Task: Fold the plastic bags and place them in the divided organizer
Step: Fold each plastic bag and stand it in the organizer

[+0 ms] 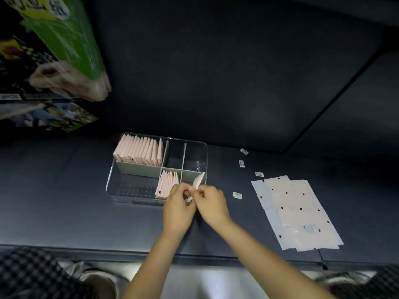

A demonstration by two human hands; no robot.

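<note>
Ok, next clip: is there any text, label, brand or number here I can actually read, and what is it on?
Nothing can be read with confidence.
Green package, upper left: large white characters on a yellow band, cut off and blurred.
Printed box below it: pictures only, any text blurred.
Four small white labels on the dark surface right of the organizer: dark print, too small.
Flat plastic bags: only dots, no text.
</note>
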